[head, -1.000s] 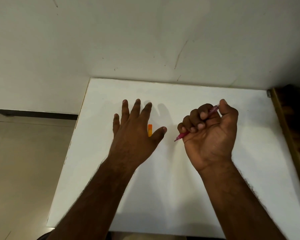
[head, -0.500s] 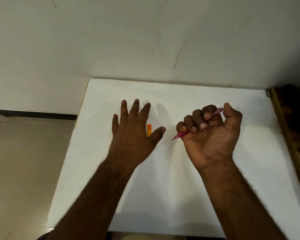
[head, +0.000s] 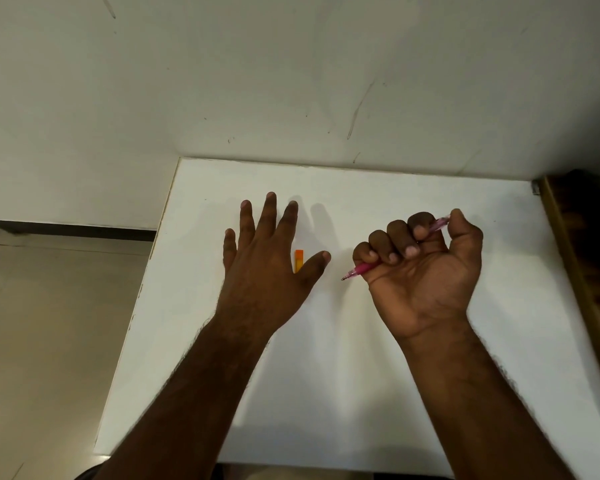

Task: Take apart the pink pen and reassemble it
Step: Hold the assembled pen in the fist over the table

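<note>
The right hand (head: 426, 268) keeps the pen (head: 361, 270) wrapped in its fist above the table (head: 361, 393), tip now pointing further left than a second ago. The left hand (head: 267, 258) stays flat and empty over an orange piece (head: 298, 260), so no disassembly looks begun.

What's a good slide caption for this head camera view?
Right hand grips pink pen; left hand spread beside orange piece on white table.

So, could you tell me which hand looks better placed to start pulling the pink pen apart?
Probably the left hand: it is open and empty, while the right hand grips the pen with its tip pointing left.
</note>
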A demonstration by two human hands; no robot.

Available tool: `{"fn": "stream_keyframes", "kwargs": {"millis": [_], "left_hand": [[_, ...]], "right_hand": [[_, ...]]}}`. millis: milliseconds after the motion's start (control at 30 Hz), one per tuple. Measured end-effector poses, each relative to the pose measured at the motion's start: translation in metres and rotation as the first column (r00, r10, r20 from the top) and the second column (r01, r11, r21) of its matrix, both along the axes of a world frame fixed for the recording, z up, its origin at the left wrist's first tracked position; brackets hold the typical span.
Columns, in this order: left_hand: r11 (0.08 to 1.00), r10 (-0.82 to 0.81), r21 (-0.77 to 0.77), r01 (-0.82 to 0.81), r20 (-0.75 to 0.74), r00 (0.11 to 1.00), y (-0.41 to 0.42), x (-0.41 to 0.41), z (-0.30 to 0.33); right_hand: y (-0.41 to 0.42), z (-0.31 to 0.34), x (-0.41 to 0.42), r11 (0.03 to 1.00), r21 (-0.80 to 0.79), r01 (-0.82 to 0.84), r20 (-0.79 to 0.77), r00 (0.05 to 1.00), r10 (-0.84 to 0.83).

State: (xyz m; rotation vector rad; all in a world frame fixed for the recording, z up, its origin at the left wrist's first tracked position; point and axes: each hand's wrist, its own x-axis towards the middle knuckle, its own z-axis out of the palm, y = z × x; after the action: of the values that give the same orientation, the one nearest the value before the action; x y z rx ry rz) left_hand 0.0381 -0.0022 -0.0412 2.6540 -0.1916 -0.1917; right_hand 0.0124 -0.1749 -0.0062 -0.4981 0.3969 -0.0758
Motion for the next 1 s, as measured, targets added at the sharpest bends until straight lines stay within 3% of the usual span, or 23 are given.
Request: {"fn": "stream_keyframes", "kwargs": {"millis": [1000], "left_hand": [[0.998,-0.034,0.055,0.034,0.015,0.999,-0.0012,-0.0014,0.0014]], "right_hand": [[0.0006,0.0002,0.0003,0.998,-0.055,-0.042,0.004,0.999,0.042]]}}
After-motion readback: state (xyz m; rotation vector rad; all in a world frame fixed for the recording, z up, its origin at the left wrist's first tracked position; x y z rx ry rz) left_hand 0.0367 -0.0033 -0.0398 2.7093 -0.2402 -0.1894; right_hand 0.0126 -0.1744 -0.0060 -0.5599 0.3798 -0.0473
